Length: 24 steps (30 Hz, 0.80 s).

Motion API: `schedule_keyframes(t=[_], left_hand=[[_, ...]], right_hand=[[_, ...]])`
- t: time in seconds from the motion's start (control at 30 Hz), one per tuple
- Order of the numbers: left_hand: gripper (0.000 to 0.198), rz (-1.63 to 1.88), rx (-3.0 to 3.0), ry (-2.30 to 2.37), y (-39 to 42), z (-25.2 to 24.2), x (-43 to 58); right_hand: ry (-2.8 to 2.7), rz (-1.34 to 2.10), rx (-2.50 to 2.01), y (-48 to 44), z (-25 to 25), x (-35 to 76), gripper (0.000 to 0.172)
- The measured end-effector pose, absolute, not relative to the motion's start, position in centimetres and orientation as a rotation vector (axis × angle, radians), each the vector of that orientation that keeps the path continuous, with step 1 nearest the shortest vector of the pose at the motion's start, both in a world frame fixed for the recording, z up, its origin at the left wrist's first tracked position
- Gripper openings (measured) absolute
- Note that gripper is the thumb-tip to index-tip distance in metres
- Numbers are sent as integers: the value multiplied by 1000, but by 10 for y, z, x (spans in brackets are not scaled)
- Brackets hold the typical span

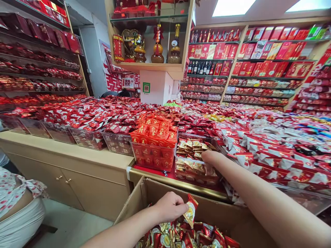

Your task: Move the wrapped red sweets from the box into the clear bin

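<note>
Left hand [170, 206]: fingers [183, 208] were clamped on packet [191, 210] over box [157, 190] | Right hand [210, 157]: was at bin [195, 173], fingers hidden, could not tell state

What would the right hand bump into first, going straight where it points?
Probably the gold packets in the clear bin, though the right hand hides its fingers, so depth is unclear.

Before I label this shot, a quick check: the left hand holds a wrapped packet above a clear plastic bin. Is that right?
Not quite: the head view shows a brown cardboard box, not clear plastic. The left hand does hold a wrapped packet above it.
</note>
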<state>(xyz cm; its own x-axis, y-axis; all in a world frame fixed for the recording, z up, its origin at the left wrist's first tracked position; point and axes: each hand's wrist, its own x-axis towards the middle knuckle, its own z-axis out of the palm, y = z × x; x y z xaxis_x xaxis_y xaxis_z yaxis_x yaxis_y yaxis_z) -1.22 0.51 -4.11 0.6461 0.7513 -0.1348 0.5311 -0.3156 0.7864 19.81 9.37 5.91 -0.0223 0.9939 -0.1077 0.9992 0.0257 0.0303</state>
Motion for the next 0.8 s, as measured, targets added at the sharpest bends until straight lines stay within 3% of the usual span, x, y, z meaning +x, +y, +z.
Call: schedule_keyframes(t=[0.17, 0.3, 0.8], left_hand=[[35, 315, 2011, 1014, 4, -37, -11], [34, 287, 2024, 1018, 4, -35, -10], [39, 219, 2036, 1056, 3, -34, -8]], right_hand=[[2017, -126, 1992, 100, 49, 205, 16], [1984, -119, 1982, 102, 45, 208, 6], [1978, 51, 2283, 91, 40, 207, 19]])
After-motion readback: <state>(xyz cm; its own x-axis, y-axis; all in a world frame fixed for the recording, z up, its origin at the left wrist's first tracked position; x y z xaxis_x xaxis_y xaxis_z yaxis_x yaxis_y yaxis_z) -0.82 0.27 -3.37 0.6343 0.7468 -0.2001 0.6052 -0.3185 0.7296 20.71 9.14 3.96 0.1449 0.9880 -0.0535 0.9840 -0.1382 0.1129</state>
